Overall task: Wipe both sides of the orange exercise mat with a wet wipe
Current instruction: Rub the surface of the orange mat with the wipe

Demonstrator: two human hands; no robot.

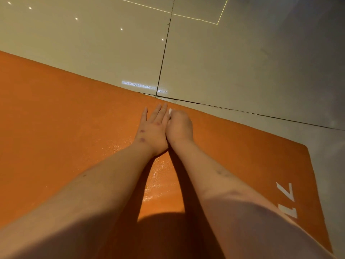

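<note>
Near the middle of the frame, close to the far edge of the orange exercise mat (65,118), the right hand (179,126) is gripping a bunched white wet wipe (170,111), its fingers curling tightly round it so only a corner is showing. The left hand (153,128) is lying flat just beside it, fingers (157,111) straight and slightly spread, pinning the mat to the tiled floor (242,62). A damp sheen (155,176) is glistening between the forearms, while the mat at the left is looking dry. Doing this stroke well is likely calling for overlapping passes right up to the edge and toward the white lettering (287,199) at lower right, with the flat hand stopping the mat from creeping.
</note>
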